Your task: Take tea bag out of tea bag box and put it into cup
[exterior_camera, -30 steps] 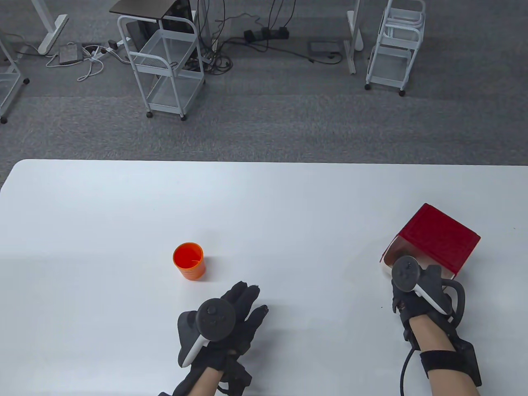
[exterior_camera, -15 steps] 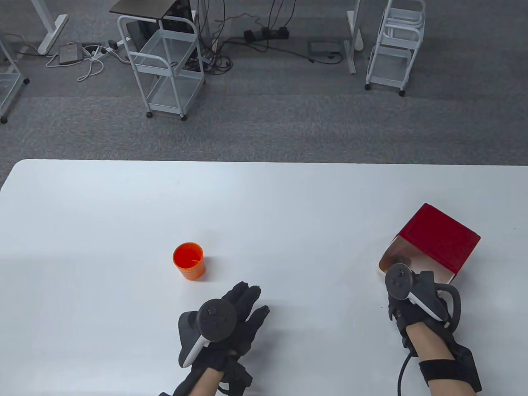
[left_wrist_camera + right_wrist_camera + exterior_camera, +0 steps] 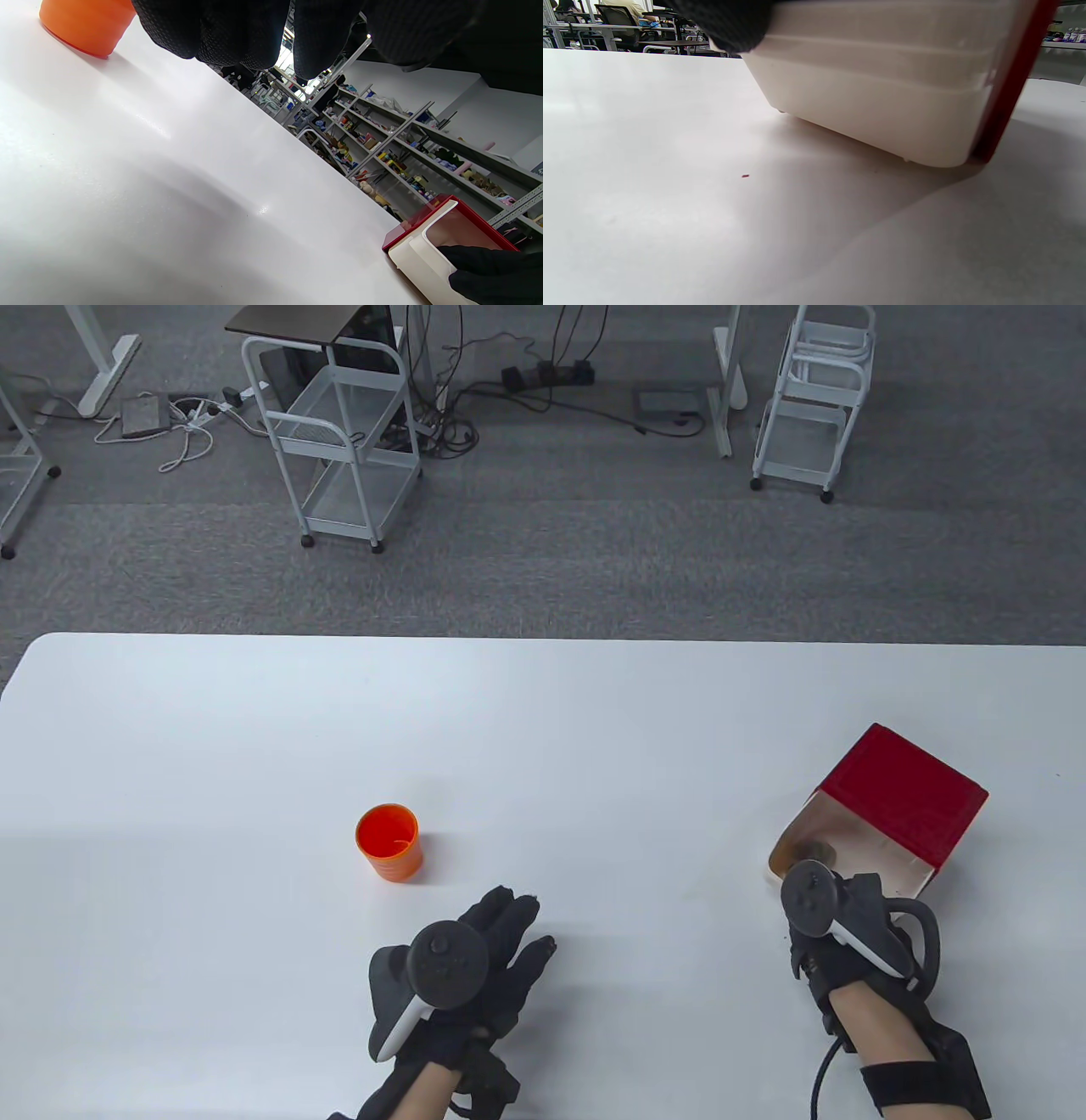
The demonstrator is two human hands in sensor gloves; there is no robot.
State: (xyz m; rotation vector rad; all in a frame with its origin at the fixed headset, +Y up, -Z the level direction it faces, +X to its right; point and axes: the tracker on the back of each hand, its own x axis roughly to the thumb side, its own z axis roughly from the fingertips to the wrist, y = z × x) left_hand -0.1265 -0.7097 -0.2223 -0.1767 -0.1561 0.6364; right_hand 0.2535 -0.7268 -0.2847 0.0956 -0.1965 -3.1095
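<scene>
Table view: right hand (image 3: 836, 937) at the drawer of the red tea bag box (image 3: 899, 797), left hand (image 3: 475, 963) flat on the tabletop (image 3: 543, 712).
Left wrist view: right fingers (image 3: 488, 264) hooked over the cream drawer's front edge, drawer pulled partway out of the red shell; a dim roundish shape inside, not clear enough to name. Left fingers spread loose, gripping nothing. Orange cup (image 3: 389, 842) upright, just beyond the left hand, well apart from the box.
</scene>
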